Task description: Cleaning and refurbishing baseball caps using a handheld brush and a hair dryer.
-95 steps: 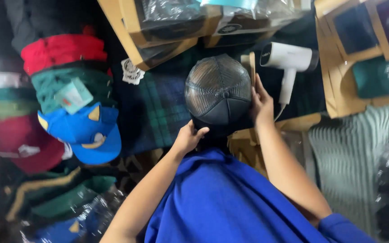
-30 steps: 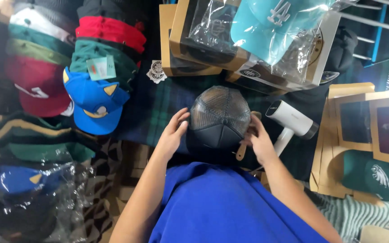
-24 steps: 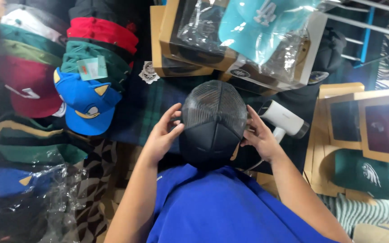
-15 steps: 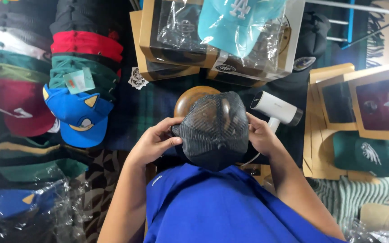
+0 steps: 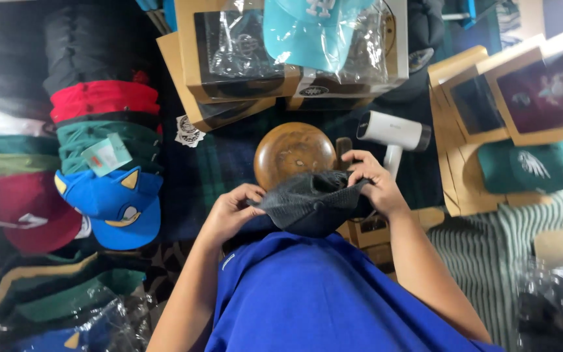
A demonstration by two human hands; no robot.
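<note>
A pale green tag [image 5: 105,155] lies on the stacked caps [image 5: 102,130] at left, with a round sticker [image 5: 189,132] beside the tan windowed boxes [image 5: 236,58]. The left hand [image 5: 232,212] and right hand [image 5: 369,182] each pinch an edge of the dark grey mesh cap [image 5: 311,208], held just below the round wooden cap form [image 5: 294,153]. A white hair dryer [image 5: 395,133] lies just right, leaving little open room.

Dark grey mesh cap [image 5: 312,210], crumpled and tilted, pinched at both edges between the fingers, just off the round wooden form [image 5: 294,154] beyond the fingertips.

The person wears a bright blue short-sleeved shirt with a small pale mark on the left sleeve, forearms bare.
</note>
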